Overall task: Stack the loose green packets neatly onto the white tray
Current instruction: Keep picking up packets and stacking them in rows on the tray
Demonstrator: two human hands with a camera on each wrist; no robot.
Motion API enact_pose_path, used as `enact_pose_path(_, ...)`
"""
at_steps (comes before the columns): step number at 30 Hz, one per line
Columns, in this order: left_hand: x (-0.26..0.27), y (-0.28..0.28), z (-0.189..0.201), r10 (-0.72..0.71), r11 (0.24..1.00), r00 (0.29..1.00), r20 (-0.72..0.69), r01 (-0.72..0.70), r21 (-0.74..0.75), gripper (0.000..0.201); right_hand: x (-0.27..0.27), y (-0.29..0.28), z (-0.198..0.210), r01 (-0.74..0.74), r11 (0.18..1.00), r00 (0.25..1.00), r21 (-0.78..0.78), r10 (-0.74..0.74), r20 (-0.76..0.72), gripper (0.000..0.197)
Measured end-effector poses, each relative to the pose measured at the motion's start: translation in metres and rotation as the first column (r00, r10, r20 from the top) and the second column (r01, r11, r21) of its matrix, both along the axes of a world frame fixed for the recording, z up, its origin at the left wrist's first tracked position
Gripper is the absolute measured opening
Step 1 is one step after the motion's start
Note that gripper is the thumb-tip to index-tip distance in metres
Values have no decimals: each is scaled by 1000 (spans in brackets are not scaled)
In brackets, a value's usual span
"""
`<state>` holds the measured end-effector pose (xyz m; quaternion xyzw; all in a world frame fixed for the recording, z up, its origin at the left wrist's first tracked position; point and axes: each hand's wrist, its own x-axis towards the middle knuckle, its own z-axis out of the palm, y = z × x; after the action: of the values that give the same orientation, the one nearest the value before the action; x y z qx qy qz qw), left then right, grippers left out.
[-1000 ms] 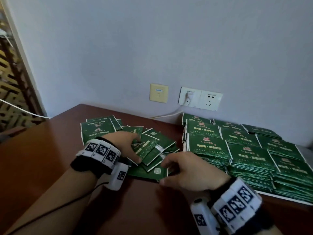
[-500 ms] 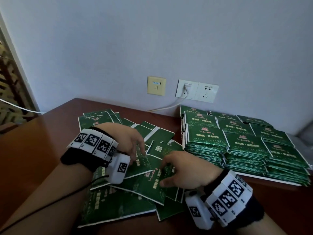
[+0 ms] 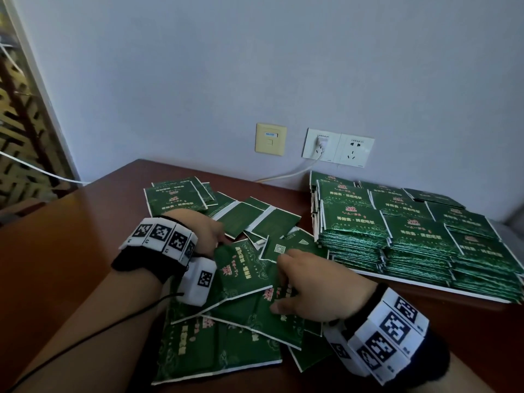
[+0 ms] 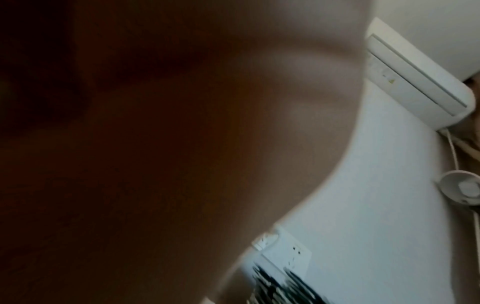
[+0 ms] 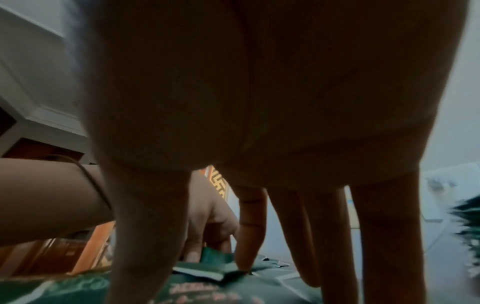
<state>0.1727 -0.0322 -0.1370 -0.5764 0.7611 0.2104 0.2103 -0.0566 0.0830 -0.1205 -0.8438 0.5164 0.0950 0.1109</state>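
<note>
Loose green packets (image 3: 241, 316) lie overlapping on the brown table (image 3: 71, 251), some face up, some showing their backs. My left hand (image 3: 217, 245) curls over the pile's left side, its thumb and fingers pinching the raised edge of one packet (image 5: 215, 255). To its right, my right hand (image 3: 279, 282) rests with straight, spread fingers (image 5: 335, 246) pressing down on the packets. The white tray (image 3: 425, 285) at the right carries neat stacks of green packets (image 3: 419, 236). The left wrist view is blurred and dark; my left hand (image 4: 182, 144) fills it.
Wall sockets (image 3: 337, 147) with a plugged white cable (image 3: 286, 174) sit behind the table. Further packets (image 3: 175, 198) lie at the far left of the pile. Bare table surface stretches to the left. A patterned screen (image 3: 19, 137) stands beyond the table's left edge.
Both hands drew back toward me, dragging and spreading the loose packets nearer. The left hand now has one packet's edge lifted.
</note>
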Motion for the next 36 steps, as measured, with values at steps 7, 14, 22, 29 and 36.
enact_pose_path(7,26,4,-1,187,982,939,-289,-168,89,63,14,-4,0,15,996,998,87,-9,-68,106)
enact_pose_path(14,38,2,6,181,983,846,-501,-165,76,62,7,-6,3,56,991,997,124,-62,44,110)
enact_pose_path(22,47,3,17,106,987,696,-710,-157,-7,62,-13,-7,13,-27,989,950,145,-20,313,88)
enact_pose_path(29,36,-5,2,170,919,546,-820,-389,-69,30,-33,-17,15,47,994,879,95,-86,469,68)
enact_pose_path(36,44,-7,-9,186,982,871,-455,-179,60,36,-37,-21,15,100,995,960,3,-98,263,61)
